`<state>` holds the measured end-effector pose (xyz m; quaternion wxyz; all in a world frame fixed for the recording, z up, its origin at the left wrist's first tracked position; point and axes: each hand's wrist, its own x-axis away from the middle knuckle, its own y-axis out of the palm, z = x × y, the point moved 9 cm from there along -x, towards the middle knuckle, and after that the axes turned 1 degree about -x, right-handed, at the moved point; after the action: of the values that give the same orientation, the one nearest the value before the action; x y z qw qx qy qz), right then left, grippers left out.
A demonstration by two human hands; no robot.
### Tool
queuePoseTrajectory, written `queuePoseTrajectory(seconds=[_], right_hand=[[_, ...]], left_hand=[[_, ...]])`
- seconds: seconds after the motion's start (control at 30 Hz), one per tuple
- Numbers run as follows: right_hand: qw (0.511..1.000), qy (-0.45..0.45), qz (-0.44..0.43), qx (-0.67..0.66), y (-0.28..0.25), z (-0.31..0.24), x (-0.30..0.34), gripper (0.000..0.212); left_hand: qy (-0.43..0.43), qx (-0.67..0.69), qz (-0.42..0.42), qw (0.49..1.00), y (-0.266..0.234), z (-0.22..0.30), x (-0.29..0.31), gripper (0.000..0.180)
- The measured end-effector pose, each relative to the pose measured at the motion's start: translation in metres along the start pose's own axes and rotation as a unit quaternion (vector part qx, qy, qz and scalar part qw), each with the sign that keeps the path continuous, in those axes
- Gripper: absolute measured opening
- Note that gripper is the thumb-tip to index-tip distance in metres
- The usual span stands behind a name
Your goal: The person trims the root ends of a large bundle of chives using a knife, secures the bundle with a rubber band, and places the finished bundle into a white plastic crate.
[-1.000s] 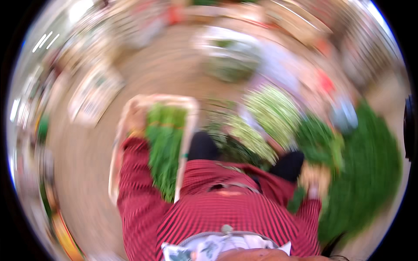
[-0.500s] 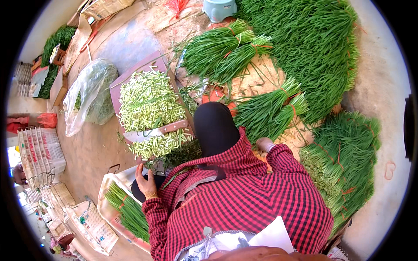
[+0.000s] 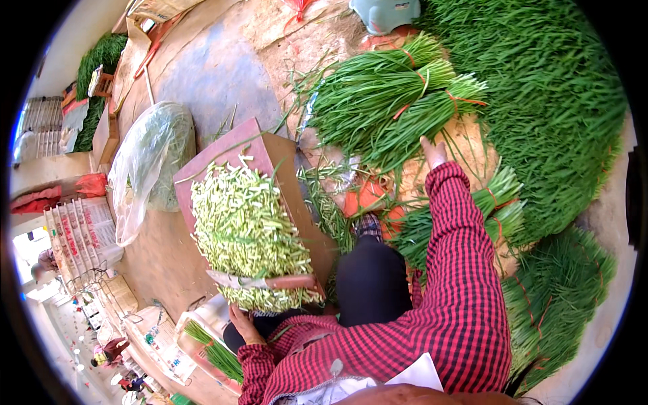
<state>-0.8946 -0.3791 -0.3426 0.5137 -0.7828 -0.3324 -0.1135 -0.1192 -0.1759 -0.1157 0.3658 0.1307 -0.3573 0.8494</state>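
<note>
My right hand [image 3: 434, 152] reaches forward over the tied bunches of long green chives [image 3: 398, 101], fingers apart, at the near side of the closest bunch. Whether it touches the leaves I cannot tell. My left hand [image 3: 247, 328] rests by my knee, open, just below the pile of chopped pale stalks [image 3: 246, 223]. That pile covers most of a pinkish board [image 3: 223, 150]. A knife with a wooden handle [image 3: 290, 282] lies across its near end, handle toward the right. Another pair of tied bunches [image 3: 486, 199] lies under and beside my right forearm.
Large stacks of chives [image 3: 540, 101] line the right side. A clear plastic bag of greens [image 3: 158, 155] sits left of the board. A white crate with a chive bunch [image 3: 212, 347] stands near left. A blue-grey stool [image 3: 385, 13] is at the back. Woven baskets [image 3: 91, 226] stand far left.
My right hand has moved forward from the nearer bunches to the farther ones, and the arm is stretched out. My left hand stays by my knee. The view has shifted.
</note>
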Motion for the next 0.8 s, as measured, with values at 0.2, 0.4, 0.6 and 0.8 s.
queuePoseTrajectory(seconds=[0.2,0.4,0.6,0.8], right_hand=[[0.973,0.181,0.051,-0.131,0.012,-0.058,-0.035,0.12],[0.95,0.053,0.038,-0.306,0.001,-0.029,-0.078,0.074],[0.915,-0.242,-0.134,-0.294,-0.049,-0.016,0.012,0.043],[0.808,-0.571,0.143,-0.018,-0.193,-0.104,0.213,0.083]], left_hand=[[-0.072,-0.038,0.049,0.995,-0.006,-0.004,0.016,0.057],[-0.054,-0.058,0.009,0.997,0.0,0.002,-0.001,0.055],[0.015,-0.056,-0.065,0.996,0.004,0.008,0.006,0.035],[0.141,-0.284,-0.037,0.948,0.006,0.115,0.027,0.057]])
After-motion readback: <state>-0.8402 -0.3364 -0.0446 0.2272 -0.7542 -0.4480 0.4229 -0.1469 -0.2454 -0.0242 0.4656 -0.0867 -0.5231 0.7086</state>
